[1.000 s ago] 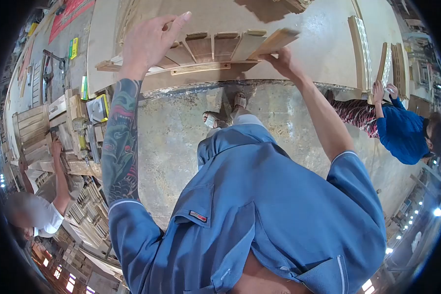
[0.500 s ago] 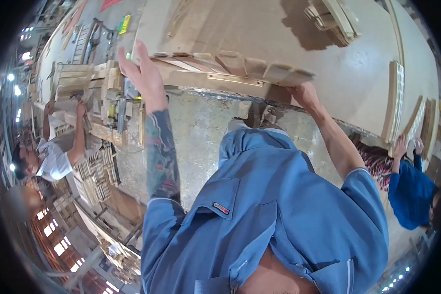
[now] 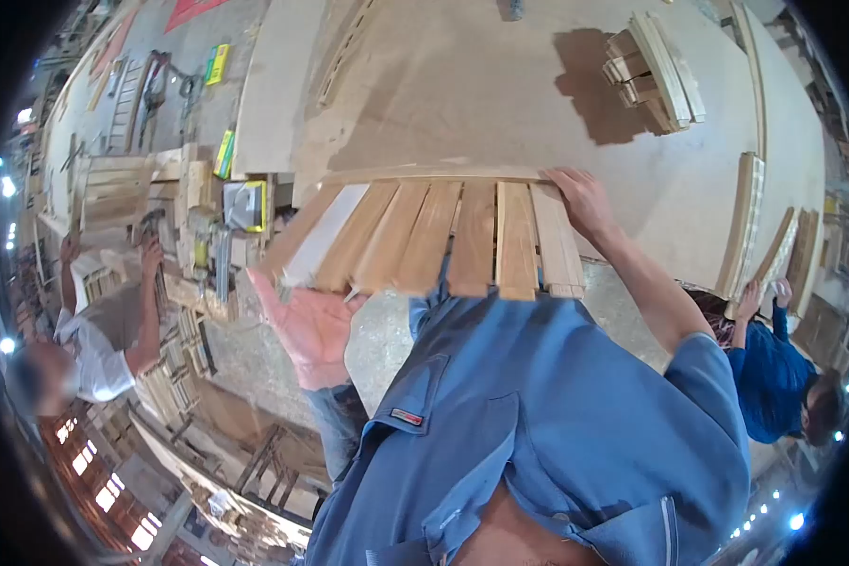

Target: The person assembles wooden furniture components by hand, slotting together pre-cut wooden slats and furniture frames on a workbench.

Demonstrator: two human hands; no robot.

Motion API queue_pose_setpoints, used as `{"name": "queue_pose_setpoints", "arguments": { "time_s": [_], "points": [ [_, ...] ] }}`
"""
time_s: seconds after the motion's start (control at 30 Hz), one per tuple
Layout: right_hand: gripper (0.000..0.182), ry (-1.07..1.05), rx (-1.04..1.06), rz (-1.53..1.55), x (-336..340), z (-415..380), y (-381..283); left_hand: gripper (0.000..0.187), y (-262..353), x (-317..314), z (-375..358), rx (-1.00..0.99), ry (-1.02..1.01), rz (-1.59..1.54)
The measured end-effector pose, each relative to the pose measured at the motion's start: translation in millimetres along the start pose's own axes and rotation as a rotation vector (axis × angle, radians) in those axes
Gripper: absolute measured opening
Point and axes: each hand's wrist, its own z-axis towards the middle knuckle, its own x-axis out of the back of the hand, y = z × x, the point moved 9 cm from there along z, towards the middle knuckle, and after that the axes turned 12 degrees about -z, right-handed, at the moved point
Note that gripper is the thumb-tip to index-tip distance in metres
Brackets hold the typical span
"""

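A slatted wooden panel (image 3: 424,241), several light slats fixed side by side along a rail, lies across the table's near edge with its slat ends toward my body. My right hand (image 3: 583,200) is closed round the right end of the rail, at the outermost slat. My left hand (image 3: 313,325) is turned palm up with fingers spread, right at the free ends of the left slats. One slat near the left is paler than the others.
A big table (image 3: 462,113) carries a stack of wood strips (image 3: 653,75) and long strips (image 3: 743,222) at the right. Tools and a yellow-edged box (image 3: 244,206) stand at the left. One co-worker (image 3: 99,349) is at the left, another (image 3: 778,377) at the right.
The panel has swung down, its slats now pointing toward my body. My left hand has dropped from above the table to the slat ends; my right hand keeps hold of the rail's end.
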Motion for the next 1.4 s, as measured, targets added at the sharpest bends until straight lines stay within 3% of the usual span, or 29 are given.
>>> {"name": "queue_pose_setpoints", "arguments": {
  "time_s": [0.03,0.1,0.23,0.33,0.4,0.47,0.53,0.6,0.67,0.8,1.03,1.07,1.2,1.3,1.4],
  "points": [
    [0.027,-0.006,-0.005,-0.019,-12.0,16.2,4.3,0.082,0.9,1.5,7.1,0.014,-0.006,-0.014],
    [0.029,-0.007,0.028,-0.027,-35.0,53.1,4.2,0.076,6.6,36.8,12.4,-0.035,0.299,0.206],
    [0.04,0.038,0.082,-0.019,-72.1,134.3,-2.5,0.072,-1.5,71.6,43.2,0.059,0.288,0.049],
    [0.04,0.126,-0.083,0.042,-72.4,171.6,5.1,0.058,-8.4,99.5,79.7,0.066,0.344,-0.217],
    [0.045,0.175,-0.566,0.198,-57.4,148.6,46.2,0.059,-24.3,134.6,113.4,0.074,0.35,-0.301],
    [0.042,0.231,-0.772,0.348,-71.5,91.9,74.2,0.062,-39.8,148.6,140.5,0.075,0.451,-0.384],
    [0.042,-0.018,-1.106,0.561,-94.2,37.0,62.3,0.068,-50.4,151.6,170.6,0.065,0.477,-0.39],
    [0.047,-0.056,-1.026,0.94,-115.0,22.6,12.1,0.079,-55.5,149.6,188.1,0.059,0.479,-0.4],
    [0.056,-0.046,-1.142,1.109,-106.9,47.6,-37.8,0.081,-57.5,146.8,197.9,0.151,0.5,-0.321],
    [0.068,0.066,-1.348,1.299,-135.1,74.3,-39.3,0.086,-55.3,136.5,213.7,0.321,0.435,-0.059],
    [0.063,0.123,-1.353,1.195,-137.4,140.9,-11.9,0.084,-28.9,99.2,248.2,0.51,0.298,0.331],
    [0.061,0.117,-1.358,1.17,-139.6,154.6,-4.9,0.092,-26.5,99.1,261.9,0.515,0.284,0.3],
    [0.061,0.108,-1.253,1.217,-150.8,235.3,19.6,0.09,-20.4,82.2,325.8,0.456,0.266,0.053],
    [0.067,0.075,-1.163,1.34,-161.6,295.9,31.1,0.088,6.2,43.8,376.7,0.305,0.291,-0.082],
    [0.068,0.053,-1.002,1.161,-143.2,327.2,18.0,0.09,35.8,26.3,444.9,0.129,0.205,-0.239]
  ]
}}
